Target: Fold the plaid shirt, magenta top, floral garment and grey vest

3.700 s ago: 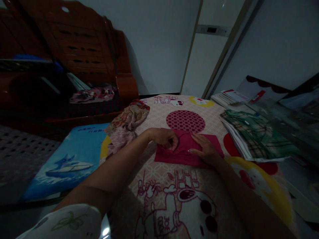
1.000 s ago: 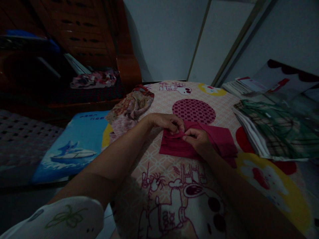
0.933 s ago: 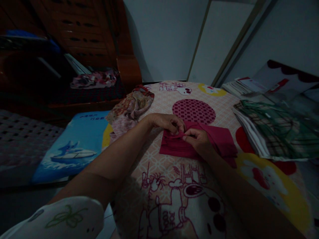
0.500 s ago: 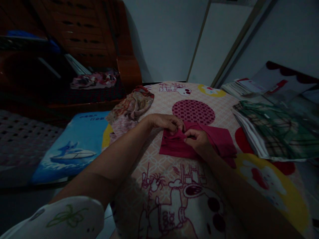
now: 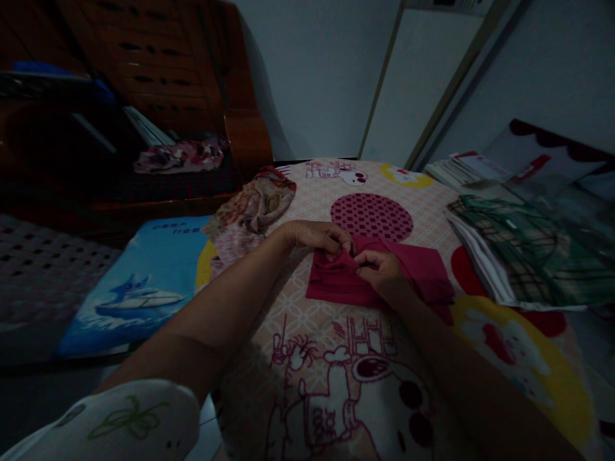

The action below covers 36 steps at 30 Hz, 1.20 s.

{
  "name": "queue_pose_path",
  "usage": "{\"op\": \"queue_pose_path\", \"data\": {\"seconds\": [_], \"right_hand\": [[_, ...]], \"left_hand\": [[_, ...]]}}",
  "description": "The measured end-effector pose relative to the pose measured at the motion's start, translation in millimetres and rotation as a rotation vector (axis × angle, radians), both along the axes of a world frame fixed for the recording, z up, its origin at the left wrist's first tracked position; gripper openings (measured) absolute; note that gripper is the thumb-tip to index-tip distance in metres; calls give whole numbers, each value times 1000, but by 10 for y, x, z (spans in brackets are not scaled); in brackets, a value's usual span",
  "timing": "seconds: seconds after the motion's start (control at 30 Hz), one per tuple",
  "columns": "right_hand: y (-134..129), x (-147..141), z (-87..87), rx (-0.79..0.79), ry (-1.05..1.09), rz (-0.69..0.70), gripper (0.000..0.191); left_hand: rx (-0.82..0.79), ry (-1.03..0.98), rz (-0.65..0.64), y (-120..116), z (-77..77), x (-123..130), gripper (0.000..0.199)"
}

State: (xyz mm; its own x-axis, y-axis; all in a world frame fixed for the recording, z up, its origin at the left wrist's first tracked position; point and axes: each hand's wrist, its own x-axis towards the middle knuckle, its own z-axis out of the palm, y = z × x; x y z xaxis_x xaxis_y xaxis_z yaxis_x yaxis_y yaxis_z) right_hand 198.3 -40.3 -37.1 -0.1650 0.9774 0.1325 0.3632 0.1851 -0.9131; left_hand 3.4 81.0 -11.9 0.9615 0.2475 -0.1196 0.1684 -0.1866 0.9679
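Observation:
A folded dark pink cloth [image 5: 427, 272] lies on the patterned table cover [image 5: 307, 358] near the middle of the view. Its left part is pinched between the fingers of my left hand [image 5: 321, 237], at its upper edge. Just to the right, my right hand [image 5: 382, 272] also pinches the cloth, thumb and forefinger together. The two hands' fingertips are close to each other. Part of the cloth's middle is hidden under my right hand and wrist.
A crumpled floral cloth [image 5: 259, 205] lies on the table's left side. Folded green plaid fabric [image 5: 533, 250] sits at the right edge, with papers [image 5: 461, 169] behind it. Left of the table are a blue boat-printed item [image 5: 144, 282] and a wooden bench [image 5: 247, 137].

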Motion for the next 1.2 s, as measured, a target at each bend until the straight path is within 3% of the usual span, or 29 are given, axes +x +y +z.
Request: {"op": "queue_pose_path", "data": {"seconds": [0.2, 0.37, 0.6, 0.9, 0.97, 1.07, 1.13, 1.2], "right_hand": [[-49, -58, -13, 278, -189, 96, 14], [-98, -123, -46, 450, -433, 141, 20], [-115, -122, -41, 480, -451, 118, 21], [-100, -152, -26, 479, -524, 86, 18], [-118, -161, -6, 461, -540, 87, 20], [-147, -175, 54, 418, -541, 80, 20], [-140, -152, 121, 402, -544, 28, 16], [-91, -54, 203, 405, -563, -70, 12]], "left_hand": [[18, 38, -2, -54, 74, 40, 32], [289, 156, 41, -154, 122, 131, 30], [584, 298, 83, -276, 187, 223, 26], [494, 199, 125, -231, 149, 193, 17], [455, 176, 212, -178, 127, 164, 19], [474, 143, 468, -44, 74, 81, 28], [543, 129, 634, 62, 32, 9, 33], [601, 173, 718, 152, -6, -61, 36]]}}
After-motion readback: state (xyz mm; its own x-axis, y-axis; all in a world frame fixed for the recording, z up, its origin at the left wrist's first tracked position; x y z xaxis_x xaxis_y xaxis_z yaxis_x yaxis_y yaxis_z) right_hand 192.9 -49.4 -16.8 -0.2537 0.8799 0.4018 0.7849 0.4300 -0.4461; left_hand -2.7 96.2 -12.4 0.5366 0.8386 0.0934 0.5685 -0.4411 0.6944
